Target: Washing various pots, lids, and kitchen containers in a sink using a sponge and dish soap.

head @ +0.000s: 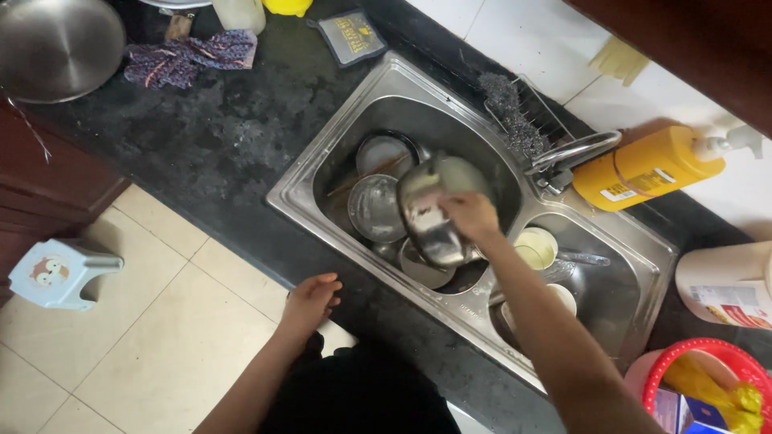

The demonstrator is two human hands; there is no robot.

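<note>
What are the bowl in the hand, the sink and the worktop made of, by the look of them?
Bowl held by the right hand: likely stainless steel, a shiny grey with reflections. Sink: brushed steel, it seems, dull silver with a soft sheen. Worktop: probably polished stone such as granite, black, speckled and slightly glossy.

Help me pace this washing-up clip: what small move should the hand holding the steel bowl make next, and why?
Probably tip the steel bowl further so it drains into the left sink basin. The right hand holds it tilted above stacked steel plates, while the left hand rests on the black counter edge.
</note>
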